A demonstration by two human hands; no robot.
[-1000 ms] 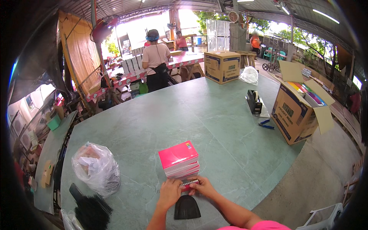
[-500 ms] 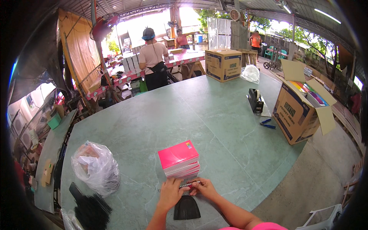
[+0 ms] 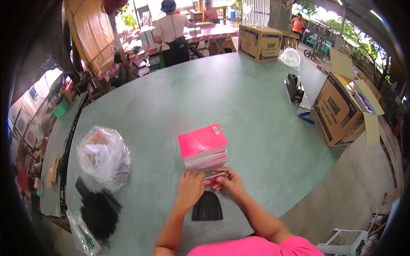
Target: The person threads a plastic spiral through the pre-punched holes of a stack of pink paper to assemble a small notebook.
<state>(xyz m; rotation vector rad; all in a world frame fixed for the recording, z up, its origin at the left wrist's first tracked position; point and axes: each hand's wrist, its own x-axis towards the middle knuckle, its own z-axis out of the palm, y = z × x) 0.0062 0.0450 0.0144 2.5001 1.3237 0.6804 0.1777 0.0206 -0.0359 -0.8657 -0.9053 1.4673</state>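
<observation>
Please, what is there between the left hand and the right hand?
In the head view: a small red spiral notebook, held by the left hand and the right hand.

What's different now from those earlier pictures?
Mainly the view: it has tipped downward, so things sit higher in the picture and more of the pink shirt shows. Nothing was visibly taken or let go: the left hand and right hand still hold the small red wire-bound notebook. The pink-topped stack and plastic bag stayed put.
</observation>
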